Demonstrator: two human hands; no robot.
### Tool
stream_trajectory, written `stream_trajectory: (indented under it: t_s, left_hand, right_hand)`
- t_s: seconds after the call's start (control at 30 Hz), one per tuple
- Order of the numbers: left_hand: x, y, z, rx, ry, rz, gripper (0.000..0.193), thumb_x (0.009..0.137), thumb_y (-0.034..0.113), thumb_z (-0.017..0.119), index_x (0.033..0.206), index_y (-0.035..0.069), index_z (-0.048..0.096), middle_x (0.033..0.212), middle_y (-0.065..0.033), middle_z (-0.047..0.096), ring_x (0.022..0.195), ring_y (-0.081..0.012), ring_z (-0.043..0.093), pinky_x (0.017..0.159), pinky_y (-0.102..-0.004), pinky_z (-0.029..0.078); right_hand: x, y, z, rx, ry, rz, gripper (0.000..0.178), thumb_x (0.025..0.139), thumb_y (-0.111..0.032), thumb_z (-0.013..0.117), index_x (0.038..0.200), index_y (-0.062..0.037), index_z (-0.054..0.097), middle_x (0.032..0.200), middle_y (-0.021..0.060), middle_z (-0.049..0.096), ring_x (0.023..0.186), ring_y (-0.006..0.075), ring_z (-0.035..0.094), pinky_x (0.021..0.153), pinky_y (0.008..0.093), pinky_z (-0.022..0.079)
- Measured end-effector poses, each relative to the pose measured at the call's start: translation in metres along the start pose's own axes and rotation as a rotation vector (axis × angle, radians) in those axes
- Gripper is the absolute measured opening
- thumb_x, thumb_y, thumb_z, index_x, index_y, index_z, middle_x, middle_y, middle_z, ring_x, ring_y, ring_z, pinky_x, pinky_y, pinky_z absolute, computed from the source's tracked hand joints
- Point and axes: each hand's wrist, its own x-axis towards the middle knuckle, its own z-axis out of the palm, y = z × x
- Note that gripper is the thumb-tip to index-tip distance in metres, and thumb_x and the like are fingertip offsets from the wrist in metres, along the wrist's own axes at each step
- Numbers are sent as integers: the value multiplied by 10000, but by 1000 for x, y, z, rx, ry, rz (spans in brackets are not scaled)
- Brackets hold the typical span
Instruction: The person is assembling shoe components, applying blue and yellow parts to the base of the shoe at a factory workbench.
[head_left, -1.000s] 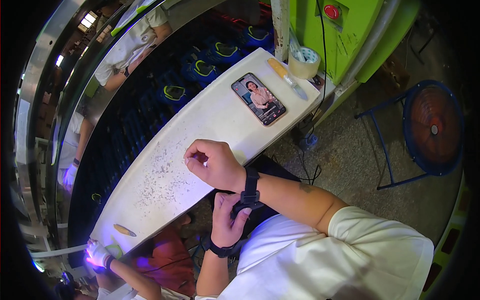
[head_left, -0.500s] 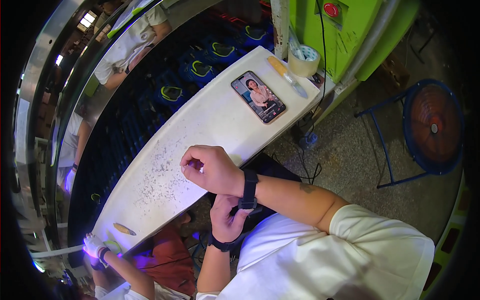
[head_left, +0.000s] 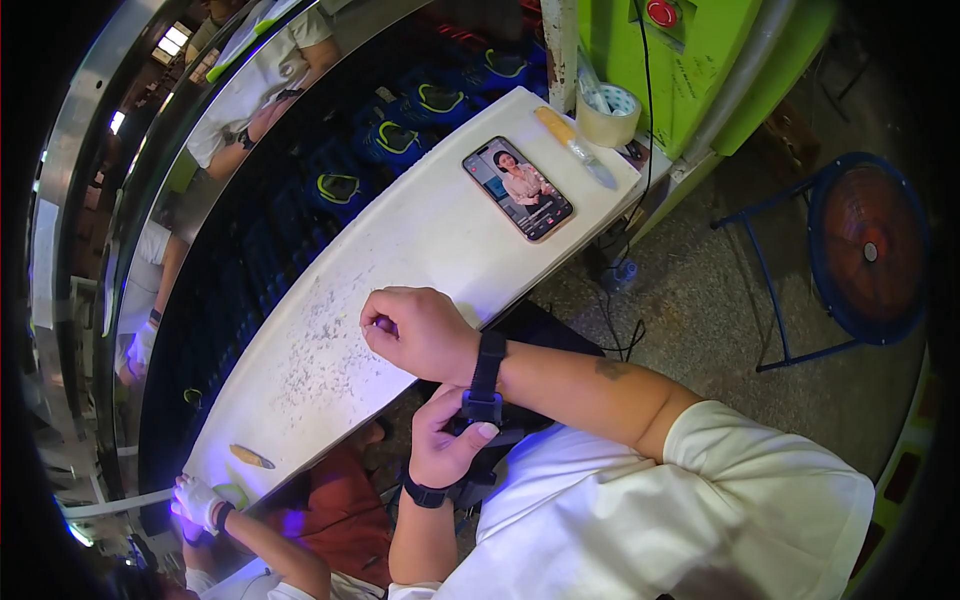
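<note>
Black wrist strap (head_left: 487, 377): wraps the right wrist; long axis crosses the forearm.
Right hand (head_left: 415, 332): loosely clenched, empty, over the long white speckled table (head_left: 400, 270).
Left hand (head_left: 447, 443): fingers pinch the strap's buckle from below.

A lit rectangular phone screen (head_left: 518, 188) lies face-up near the white table's (head_left: 400, 260) far end.
</note>
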Motion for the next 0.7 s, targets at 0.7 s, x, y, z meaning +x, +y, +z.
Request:
stream_trajectory:
  t_s: [0.7]
  left_hand:
    - [-15, -11, -4, 61, -96, 54, 234, 855, 192, 751, 923, -28, 713, 897, -106, 659, 868, -244, 616, 791, -331, 487]
  right_hand:
    - [-19, -13, 2, 278, -167, 129, 104, 862, -98, 717, 920, -24, 672, 778, 44, 680, 714, 106, 626, 665, 272, 525]
